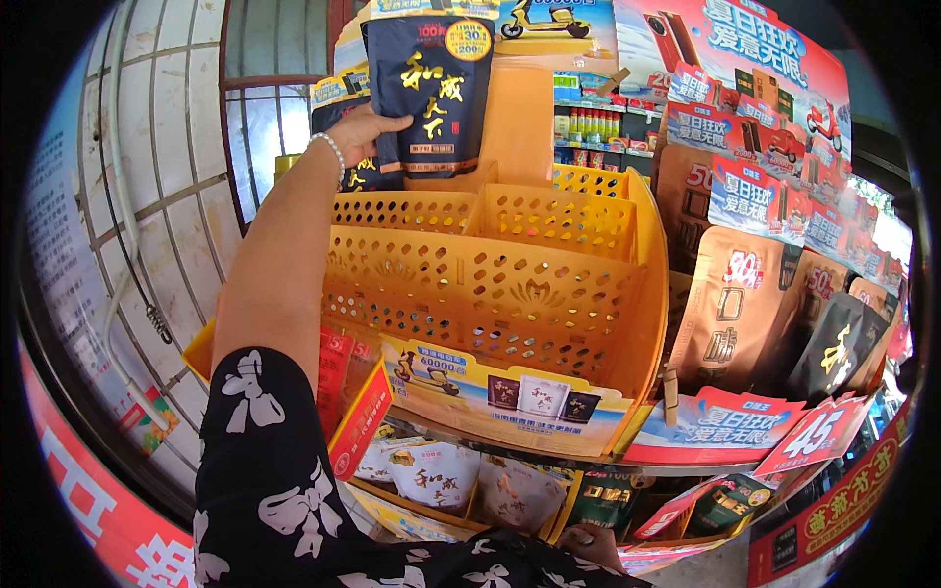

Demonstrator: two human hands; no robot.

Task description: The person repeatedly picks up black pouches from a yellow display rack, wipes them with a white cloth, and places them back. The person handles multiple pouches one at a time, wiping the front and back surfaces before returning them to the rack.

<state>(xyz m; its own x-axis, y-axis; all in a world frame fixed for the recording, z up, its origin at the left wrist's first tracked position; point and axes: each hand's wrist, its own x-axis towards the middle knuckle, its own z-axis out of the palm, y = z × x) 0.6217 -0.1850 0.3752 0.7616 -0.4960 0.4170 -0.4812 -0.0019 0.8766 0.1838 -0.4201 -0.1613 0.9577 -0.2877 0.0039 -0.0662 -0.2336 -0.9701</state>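
With fingers behind and thumb in front, my left hand [371, 132] grips the left edge of a dark blue snack pouch [441, 95] with gold lettering. The pouch stands upright at the top left of an orange-yellow perforated plastic display rack [456, 283]. Another dark pouch [367, 176] is partly hidden behind my left hand. At the bottom of the view my right hand [592, 544] is low beside the lower shelf, near a dark green pouch [604, 500]; its fingers are partly hidden, and whether it holds anything cannot be told.
Brown pouches [735, 309] with promotional cards stand in the rack at the right. White pouches [437, 474] lie on the lower shelf. A red price sign [360, 419] sticks out at the front left. A tiled wall [176, 140] with cables is at the left.
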